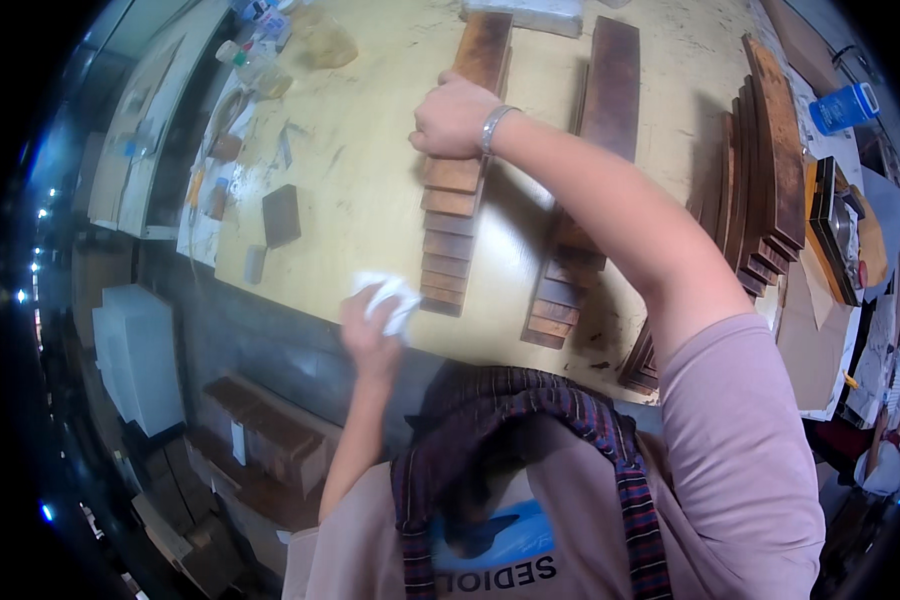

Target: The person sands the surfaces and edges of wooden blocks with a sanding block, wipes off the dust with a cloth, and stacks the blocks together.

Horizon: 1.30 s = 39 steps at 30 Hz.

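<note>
Wooden strips lie in a stepped stack running from the near edge of the pale worktable toward its far side, dark brown with lighter ends. In the head view, the right hand is closed down over the stack about halfway along, fingers curled around the strip's left edge. The left hand sits at the table's near edge, wrapped around a crumpled white cloth, just beside the stack's nearest end. This looks like wiping: one hand steadies, the other brings the cloth. The next move likely calls for laying the cloth flat on the top strip. A second stack lies to the right, and curved boards farther right. Left of the strips the table is mostly bare, apart from a small dark block, so the cloth hand has room there; the near edge is close.
</note>
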Each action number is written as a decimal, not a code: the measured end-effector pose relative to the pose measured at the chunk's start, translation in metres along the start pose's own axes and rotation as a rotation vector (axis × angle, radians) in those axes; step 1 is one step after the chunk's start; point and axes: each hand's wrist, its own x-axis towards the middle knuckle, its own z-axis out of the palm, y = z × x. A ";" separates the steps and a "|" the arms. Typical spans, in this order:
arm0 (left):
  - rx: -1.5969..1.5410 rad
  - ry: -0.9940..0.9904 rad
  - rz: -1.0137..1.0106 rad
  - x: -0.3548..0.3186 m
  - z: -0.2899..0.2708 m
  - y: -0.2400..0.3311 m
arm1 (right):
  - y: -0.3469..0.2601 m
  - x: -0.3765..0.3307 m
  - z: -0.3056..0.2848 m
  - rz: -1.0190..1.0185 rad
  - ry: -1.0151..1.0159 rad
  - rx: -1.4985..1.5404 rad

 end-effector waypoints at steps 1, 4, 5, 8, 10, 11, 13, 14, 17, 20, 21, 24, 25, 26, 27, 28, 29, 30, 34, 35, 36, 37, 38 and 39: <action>-0.051 0.039 0.061 0.018 0.008 0.019 | -0.001 0.000 -0.001 -0.002 -0.006 0.002; -0.089 -0.112 0.050 0.034 0.017 0.041 | -0.004 -0.002 -0.006 0.009 -0.014 -0.013; -0.089 -0.037 0.020 0.025 0.022 0.018 | -0.003 0.000 -0.005 -0.007 -0.015 -0.033; 0.027 0.000 -0.274 0.006 0.007 -0.027 | 0.003 0.005 0.000 -0.013 -0.004 -0.076; -0.039 0.060 -0.066 0.031 0.013 0.011 | -0.001 0.005 0.004 -0.010 -0.005 -0.083; -0.065 0.085 0.024 0.042 0.012 0.036 | -0.001 0.004 0.007 -0.013 0.011 -0.056; -0.054 -0.114 0.146 0.042 0.018 0.044 | 0.002 0.004 0.005 -0.034 0.042 -0.033; -0.061 -0.038 0.085 0.027 0.027 0.022 | 0.002 0.007 0.003 -0.041 0.023 -0.049; 0.079 -0.033 -0.126 -0.004 0.011 -0.023 | -0.002 0.002 0.005 -0.030 -0.007 -0.055; 0.060 0.060 -0.009 0.013 0.002 0.020 | -0.003 0.001 0.004 -0.017 0.021 -0.031; -0.046 -0.020 0.165 0.007 0.006 0.032 | -0.001 0.001 0.002 -0.026 0.023 -0.016; -0.063 -0.225 0.160 -0.031 0.009 -0.004 | -0.003 0.007 0.003 -0.047 0.012 -0.002; -0.007 -0.155 0.114 -0.042 0.001 -0.028 | 0.000 0.005 0.005 -0.041 0.009 0.009; 0.049 -0.103 0.028 -0.039 -0.008 -0.039 | 0.003 0.002 0.007 -0.020 0.005 -0.006; 0.151 -0.112 -0.067 -0.029 -0.020 -0.042 | 0.003 0.003 0.005 -0.018 0.008 -0.012; 0.137 -0.056 -0.034 -0.023 -0.020 -0.035 | 0.003 0.004 0.004 -0.015 0.010 -0.019; 0.123 0.005 0.001 -0.014 -0.014 -0.024 | 0.003 0.004 0.002 -0.011 0.006 -0.024; 0.022 -0.034 0.060 -0.009 -0.007 -0.001 | 0.000 0.004 0.001 -0.021 0.000 -0.017; -0.104 -0.132 0.123 -0.023 0.010 0.005 | -0.001 0.003 0.000 -0.035 0.020 -0.015; -0.082 -0.091 0.085 -0.034 0.009 -0.018 | 0.000 0.005 -0.001 -0.035 0.009 -0.049; 0.091 -0.085 0.036 -0.035 0.001 -0.039 | 0.000 0.007 0.000 -0.027 -0.008 -0.088; 0.174 -0.105 -0.049 -0.031 -0.014 -0.054 | -0.001 0.005 0.002 -0.021 -0.024 -0.112; 0.189 -0.055 -0.082 -0.020 -0.025 -0.043 | 0.000 0.005 0.002 -0.020 -0.023 -0.093; 0.202 0.003 -0.113 -0.009 -0.028 -0.032 | 0.003 0.004 0.002 -0.018 -0.019 -0.081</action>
